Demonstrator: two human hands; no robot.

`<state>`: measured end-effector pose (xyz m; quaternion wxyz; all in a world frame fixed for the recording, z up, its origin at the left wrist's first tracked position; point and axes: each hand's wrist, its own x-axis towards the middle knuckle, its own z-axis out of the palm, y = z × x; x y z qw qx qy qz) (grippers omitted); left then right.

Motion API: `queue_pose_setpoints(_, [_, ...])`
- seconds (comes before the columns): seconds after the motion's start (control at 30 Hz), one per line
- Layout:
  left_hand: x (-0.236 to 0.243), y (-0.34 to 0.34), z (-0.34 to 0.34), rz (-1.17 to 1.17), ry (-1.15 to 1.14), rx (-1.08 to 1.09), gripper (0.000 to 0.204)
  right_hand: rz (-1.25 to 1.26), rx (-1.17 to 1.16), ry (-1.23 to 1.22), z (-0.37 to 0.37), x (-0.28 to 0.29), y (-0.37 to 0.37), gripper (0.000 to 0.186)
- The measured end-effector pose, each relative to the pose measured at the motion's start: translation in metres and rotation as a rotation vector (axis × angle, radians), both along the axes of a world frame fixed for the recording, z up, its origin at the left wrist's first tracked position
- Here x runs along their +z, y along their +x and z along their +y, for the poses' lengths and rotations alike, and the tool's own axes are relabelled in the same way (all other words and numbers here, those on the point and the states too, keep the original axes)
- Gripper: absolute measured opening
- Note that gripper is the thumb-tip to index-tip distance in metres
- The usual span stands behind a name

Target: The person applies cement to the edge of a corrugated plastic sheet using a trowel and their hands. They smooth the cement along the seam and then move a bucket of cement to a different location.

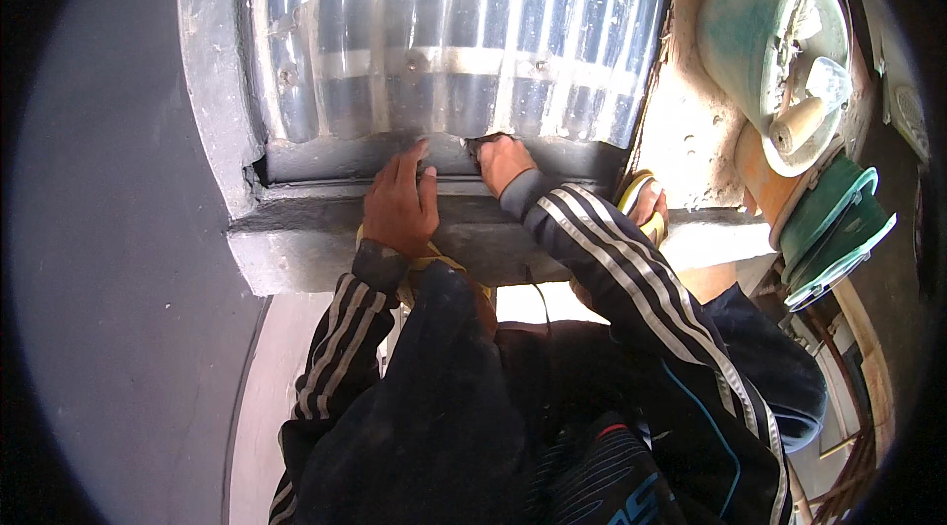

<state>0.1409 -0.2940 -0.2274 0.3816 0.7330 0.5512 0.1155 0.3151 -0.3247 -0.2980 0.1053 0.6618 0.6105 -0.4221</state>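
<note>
A clear corrugated roofing sheet [454, 22] lies in front of me, its wavy lower edge above a grey gutter-like strip [335, 160]. My left hand [401, 201] rests over the strip's near lip with its fingers stretched toward the sheet, nothing visible in it. Just to the right, my right hand [505, 162] is curled closed at the sheet's wavy edge. Something small and dark shows beside its fingers, but what it grips is hidden. A grey concrete ledge [296, 254] runs below both hands.
A dark grey wall [118, 180] rises on the left. At the right, a pale green bucket [740, 41] lies tipped, holding a roll and a clear cup, near darker green buckets [829, 219]. My foot in a yellow sandal [646, 204] stands on the ledge, with a drop below.
</note>
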Motion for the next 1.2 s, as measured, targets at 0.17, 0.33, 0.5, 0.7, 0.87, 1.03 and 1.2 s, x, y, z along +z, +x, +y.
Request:
queue_pose_setpoints(0.17, [0.002,0.001,0.001,-0.03,-0.039,0.036,0.033,0.041,0.101,0.023,-0.001,-0.001,0.005,0.019])
queue_pose_setpoints(0.33, [0.0,-0.001,0.003,-0.025,-0.028,0.044,0.036,0.169,-0.059,0.161,0.001,0.019,0.015,0.012])
queue_pose_setpoints(0.5, [0.0,0.0,0.002,-0.032,-0.059,0.067,0.037,0.803,-0.628,-0.214,0.035,0.061,0.046,0.017])
queue_pose_setpoints(0.7, [-0.004,0.006,0.003,-0.063,-0.033,0.05,0.038,1.161,-0.823,-0.571,0.068,0.144,0.09,0.019])
queue_pose_setpoints(0.87, [-0.001,0.003,0.001,-0.053,-0.143,0.091,0.037,0.848,-0.9,-0.065,0.099,0.25,0.192,0.026])
queue_pose_setpoints(1.03, [0.004,0.01,0.006,-0.063,-0.131,0.064,0.036,-0.016,-0.71,0.472,0.11,0.288,0.282,0.025])
queue_pose_setpoints(1.2, [0.002,0.005,0.005,-0.068,-0.079,0.081,0.035,-0.29,-0.259,0.849,0.112,0.261,0.211,0.027])
